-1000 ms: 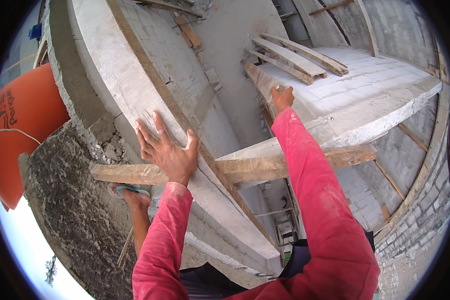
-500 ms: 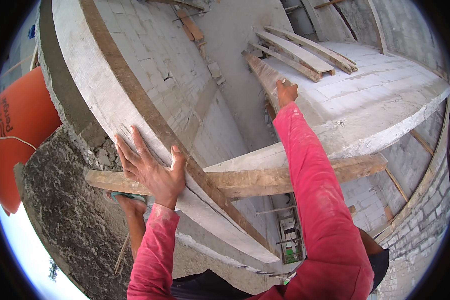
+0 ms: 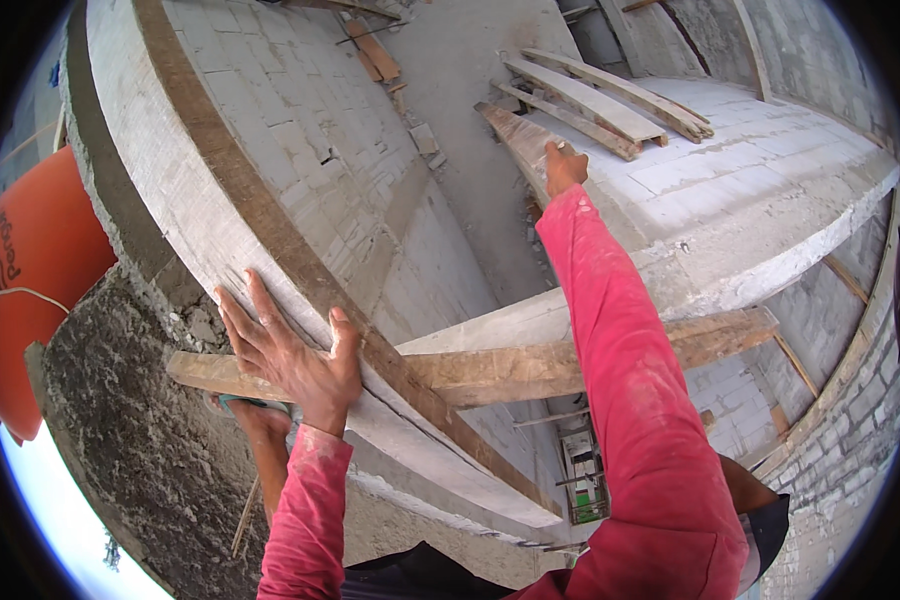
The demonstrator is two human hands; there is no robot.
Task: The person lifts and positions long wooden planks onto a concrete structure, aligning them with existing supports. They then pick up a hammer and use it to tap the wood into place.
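Note:
My left hand (image 3: 300,365) lies with fingers spread on the pale, dusty face of a long wooden board (image 3: 185,180). That board crosses a shorter wooden beam (image 3: 510,372), which spans the gap between the rough wall and the block wall. Farther off, my right arm reaches out over the gap. My right hand (image 3: 566,168) is closed around the edge of a brown wooden plank (image 3: 515,135) along the white block wall. Its fingertips are partly hidden.
Several loose planks (image 3: 600,100) rest on the white block wall (image 3: 720,170) at the far right. An orange tank (image 3: 45,290) stands at the left beside the rough concrete wall (image 3: 120,400). A sandalled foot (image 3: 260,412) is on that wall. Below the beam is a deep drop.
The whole view has shifted slightly, with most things a little farther left. Both hands keep their places on the board and the plank.

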